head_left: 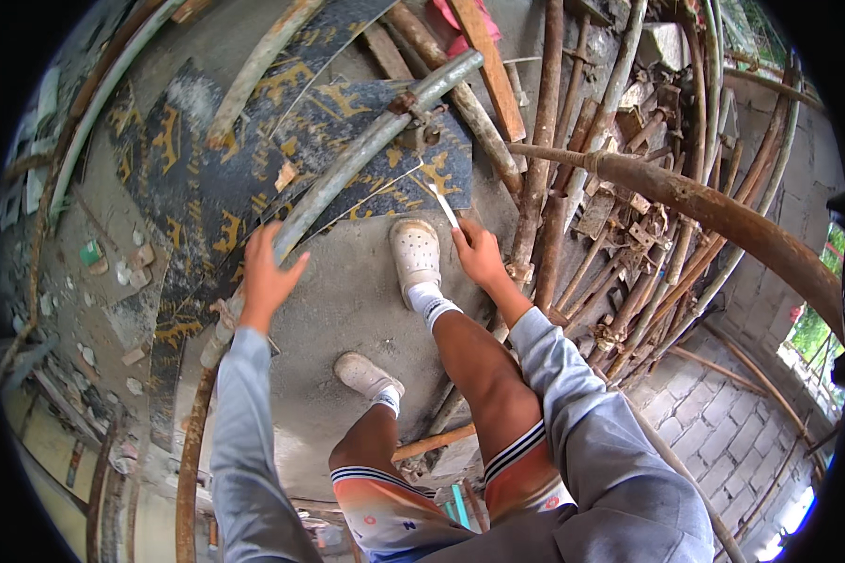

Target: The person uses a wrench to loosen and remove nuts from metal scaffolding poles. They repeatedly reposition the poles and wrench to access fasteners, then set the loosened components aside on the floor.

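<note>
A grey metal pipe [366, 150] slants across the middle, with a rusty clamp [420, 122] fixed near its far end. My left hand [268, 277] is over the pipe's near part, fingers stretched forward and thumb spread out to the right. Whether the palm presses on the pipe is hidden. In my right hand [480, 255] is a slim silver hand tool [444, 205], its fingers closed round the lower end. The tool's thin tip points up and left, towards the area below the clamp; its exact kind is too small to tell.
Black boards with yellow print [347, 103] lie on the concrete floor ahead of my shoes [415, 251]. Rusty pipes [545, 141] and a heap of metal clamps [643, 211] crowd the right side. A thick brown pole [723, 206] crosses there. Rubble [131, 267] lies at left.
</note>
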Tool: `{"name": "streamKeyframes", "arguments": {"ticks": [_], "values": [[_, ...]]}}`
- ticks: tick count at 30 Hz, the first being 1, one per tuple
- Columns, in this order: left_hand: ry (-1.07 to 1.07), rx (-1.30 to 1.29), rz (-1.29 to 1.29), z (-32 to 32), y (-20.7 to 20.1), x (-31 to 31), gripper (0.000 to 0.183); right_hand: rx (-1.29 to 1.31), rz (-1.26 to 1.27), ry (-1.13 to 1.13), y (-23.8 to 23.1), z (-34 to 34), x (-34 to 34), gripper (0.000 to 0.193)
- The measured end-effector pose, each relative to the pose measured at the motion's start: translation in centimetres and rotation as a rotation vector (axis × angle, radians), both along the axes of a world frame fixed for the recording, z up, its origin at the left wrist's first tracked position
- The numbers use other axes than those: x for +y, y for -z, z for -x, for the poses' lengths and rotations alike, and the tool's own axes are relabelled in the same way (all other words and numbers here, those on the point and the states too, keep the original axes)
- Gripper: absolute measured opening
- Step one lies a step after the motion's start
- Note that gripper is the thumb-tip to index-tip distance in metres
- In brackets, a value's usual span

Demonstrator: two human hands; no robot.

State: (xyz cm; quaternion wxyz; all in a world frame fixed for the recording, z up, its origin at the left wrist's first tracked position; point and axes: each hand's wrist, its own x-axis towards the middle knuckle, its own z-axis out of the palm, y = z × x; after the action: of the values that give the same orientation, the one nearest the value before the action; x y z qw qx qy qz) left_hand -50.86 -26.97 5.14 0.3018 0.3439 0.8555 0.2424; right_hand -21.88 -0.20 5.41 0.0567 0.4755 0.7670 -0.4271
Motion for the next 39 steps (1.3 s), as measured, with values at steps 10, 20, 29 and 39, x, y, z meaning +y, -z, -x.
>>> {"name": "streamKeyframes", "arguments": {"ticks": [10,20,29,39], "values": [[0.046,-0.209,0.321,2.1,10.6,16.5,0.071,0.201,-0.070,-0.025,-2.0,10.0,11.0,0.037],[-0.034,0.101,0.164,2.6,5.2,13.2,0.044,0.466,-0.350,-0.217,-2.7,10.2,10.4,0.032],[0.224,0.124,0.130,0.3,7.4,13.8,0.058,0.343,-0.274,-0.269,-1.3,9.2,8.0,0.018],[-0.132,0.003,0.132,-7.4,9.3,15.4,0.055,0.102,-0.414,-0.099,3.3,5.1,6.7,0.023]]}}
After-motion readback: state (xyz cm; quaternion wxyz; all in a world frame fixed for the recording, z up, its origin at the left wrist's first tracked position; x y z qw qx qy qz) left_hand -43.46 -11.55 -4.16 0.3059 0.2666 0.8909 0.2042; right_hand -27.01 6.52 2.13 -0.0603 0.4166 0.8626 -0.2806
